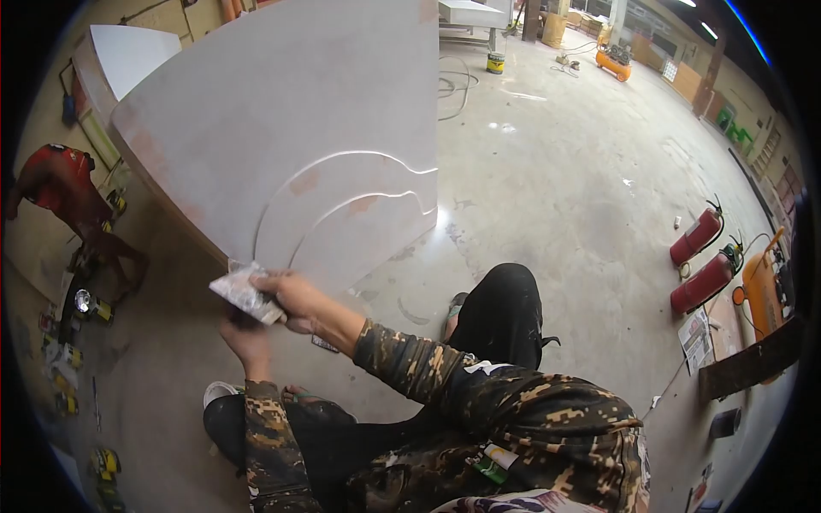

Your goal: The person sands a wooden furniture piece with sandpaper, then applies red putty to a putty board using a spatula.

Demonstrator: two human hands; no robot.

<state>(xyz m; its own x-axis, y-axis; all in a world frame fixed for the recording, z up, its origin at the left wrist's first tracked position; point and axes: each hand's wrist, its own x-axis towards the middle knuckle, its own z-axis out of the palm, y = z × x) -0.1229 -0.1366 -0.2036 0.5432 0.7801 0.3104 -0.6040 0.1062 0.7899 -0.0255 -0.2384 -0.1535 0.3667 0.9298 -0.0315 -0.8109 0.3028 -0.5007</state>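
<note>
My right hand [295, 299] grips a flat, whitish, smeared piece [246, 293] with its fingers on top of it. Just below that piece is my left hand [246, 340], its fingers partly hidden under and behind a dark thing I cannot make out. Both hands are near the lower left edge of a large white curved panel [282, 94], which has pinkish patches and two curved raised lines.
A person in red [64, 192] bends over at the left, near several cans. Two red fire extinguishers [701, 278] and an orange compressor [759, 278] stand at the right. Another orange compressor [613, 64] and a yellow can [495, 62] are farther back.
</note>
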